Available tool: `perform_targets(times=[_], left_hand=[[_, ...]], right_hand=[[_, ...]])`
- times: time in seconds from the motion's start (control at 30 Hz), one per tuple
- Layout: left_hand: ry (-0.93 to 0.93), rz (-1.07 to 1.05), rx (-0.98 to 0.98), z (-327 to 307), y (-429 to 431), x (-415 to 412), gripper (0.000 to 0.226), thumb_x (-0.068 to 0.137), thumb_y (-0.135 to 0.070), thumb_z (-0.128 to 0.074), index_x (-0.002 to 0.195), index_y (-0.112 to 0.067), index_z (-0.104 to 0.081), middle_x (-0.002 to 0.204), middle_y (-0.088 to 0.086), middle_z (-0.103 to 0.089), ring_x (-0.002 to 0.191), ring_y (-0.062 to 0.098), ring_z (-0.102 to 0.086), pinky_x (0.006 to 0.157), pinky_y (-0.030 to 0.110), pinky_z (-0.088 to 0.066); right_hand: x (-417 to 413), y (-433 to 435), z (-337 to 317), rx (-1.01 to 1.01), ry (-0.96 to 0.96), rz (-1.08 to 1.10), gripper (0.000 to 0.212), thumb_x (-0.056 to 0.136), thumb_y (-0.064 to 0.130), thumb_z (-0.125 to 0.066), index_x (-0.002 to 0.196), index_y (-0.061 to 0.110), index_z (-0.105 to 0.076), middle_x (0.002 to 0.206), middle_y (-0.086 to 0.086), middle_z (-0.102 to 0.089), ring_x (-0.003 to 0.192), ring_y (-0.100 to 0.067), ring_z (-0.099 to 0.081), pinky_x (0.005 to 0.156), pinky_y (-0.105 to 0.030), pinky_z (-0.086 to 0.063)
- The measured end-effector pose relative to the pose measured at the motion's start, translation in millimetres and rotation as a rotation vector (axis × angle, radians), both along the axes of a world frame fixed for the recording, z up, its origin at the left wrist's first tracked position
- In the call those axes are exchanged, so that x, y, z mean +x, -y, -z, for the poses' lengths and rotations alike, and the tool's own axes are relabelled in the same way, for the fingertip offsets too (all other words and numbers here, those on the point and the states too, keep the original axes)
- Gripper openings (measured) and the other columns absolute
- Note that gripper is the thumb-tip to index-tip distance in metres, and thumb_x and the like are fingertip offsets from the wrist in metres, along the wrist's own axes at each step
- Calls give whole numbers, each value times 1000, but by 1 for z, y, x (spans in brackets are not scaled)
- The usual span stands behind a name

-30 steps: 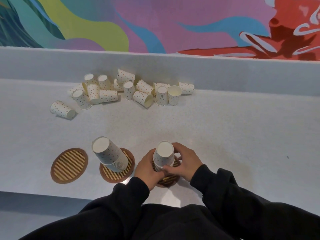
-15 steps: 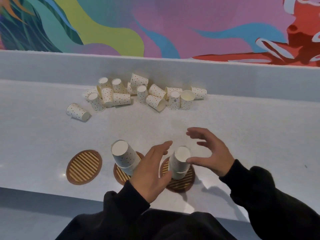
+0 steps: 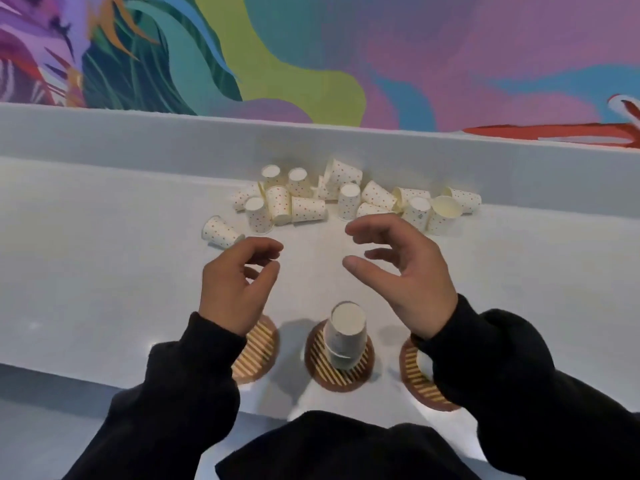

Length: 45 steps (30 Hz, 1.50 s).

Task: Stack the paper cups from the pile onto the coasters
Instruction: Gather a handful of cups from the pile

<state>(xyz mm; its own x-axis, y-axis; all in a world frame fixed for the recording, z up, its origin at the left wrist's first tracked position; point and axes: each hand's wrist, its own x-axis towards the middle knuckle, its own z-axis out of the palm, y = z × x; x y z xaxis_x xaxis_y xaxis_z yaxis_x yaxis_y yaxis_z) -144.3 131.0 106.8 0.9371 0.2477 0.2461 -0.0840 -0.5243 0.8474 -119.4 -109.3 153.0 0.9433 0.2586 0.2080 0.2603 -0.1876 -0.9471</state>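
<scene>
Head view: the left hand (image 3: 239, 282) and right hand (image 3: 405, 271) hover empty and loosely curled short of the paper cup pile (image 3: 346, 199), and a low sleeve (image 3: 485, 358) could topple the cup stack (image 3: 346, 336) on the middle coaster (image 3: 341, 377).

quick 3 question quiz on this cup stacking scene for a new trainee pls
1. True or false: the left hand and the right hand both hold nothing.
2. Pick one: the stack of cups in plain view stands on A) the left coaster, B) the middle coaster, C) the bare surface.
3. Fill in: the pile of loose cups lies at the ___ of the counter, beyond both hands.

Key: 1 true; 2 B; 3 back.
</scene>
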Motion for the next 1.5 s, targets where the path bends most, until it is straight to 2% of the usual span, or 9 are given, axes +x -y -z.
perform_targets(times=[0.37,0.5,0.77,0.93,1.1,1.13,1.27,1.4,1.5], left_hand=[[-213,130,488,67,-139,100,41,92,-1,-64,128,-21,-64,134,1,-60,117,22,-60,103,37,-50],[-312,207,699,90,-163,132,61,85,9,-55,139,-20,-57,149,2,-52,134,27,-48,108,39,-45],[-526,302,1134,134,-188,177,77,95,-16,-61,161,-30,-25,172,1,-15,158,30,-14,122,44,-28],[-556,298,1054,142,-183,181,60,95,-31,-63,150,-32,-39,148,2,-51,135,29,-46,105,42,-45],[-478,214,-97,103,-126,182,85,64,-34,-94,135,-27,-48,120,-1,-66,107,23,-66,92,42,-58],[-445,229,-212,94,-116,183,87,58,-34,-96,130,-26,-49,118,-1,-66,105,22,-67,91,43,-60],[-368,325,-224,74,-93,187,77,58,-35,-97,120,-26,-51,116,-4,-65,105,17,-68,88,36,-59],[-316,398,-282,78,-115,203,54,69,-36,-87,116,-25,-65,124,-6,-68,116,16,-65,101,37,-53],[-284,209,89,94,-131,224,43,88,-4,-68,124,-26,-61,136,2,-60,123,25,-59,104,39,-50]], right_hand=[[126,-112,38,-259,-202,75,33,82,23,-85,110,19,-69,110,4,-69,98,-17,-67,79,-22,-52],[166,-132,62,-389,-230,102,36,79,26,-87,110,22,-68,108,5,-68,99,-14,-65,90,-29,-53],[199,-175,79,-694,-231,-88,53,84,36,-81,130,23,-59,128,1,-61,107,-17,-58,90,-29,-44],[190,-176,93,-654,-264,-107,55,83,36,-82,131,25,-57,128,4,-59,101,-16,-58,83,-26,-43],[184,-173,107,-473,-398,-50,75,75,39,-89,138,24,-51,126,3,-61,111,-20,-62,91,-34,-52],[184,-174,107,-403,-450,-40,75,75,37,-89,138,23,-50,124,3,-63,112,-19,-63,88,-34,-54],[187,-170,98,-184,-572,41,53,80,33,-85,126,21,-61,113,-1,-72,101,-23,-71,81,-48,-64],[194,-154,92,-124,-631,107,58,79,30,-88,128,18,-59,113,-4,-72,99,-23,-72,77,-47,-65],[202,-144,92,-227,-629,154,71,74,34,-92,129,19,-49,117,-1,-65,104,-23,-67,81,-44,-64]])
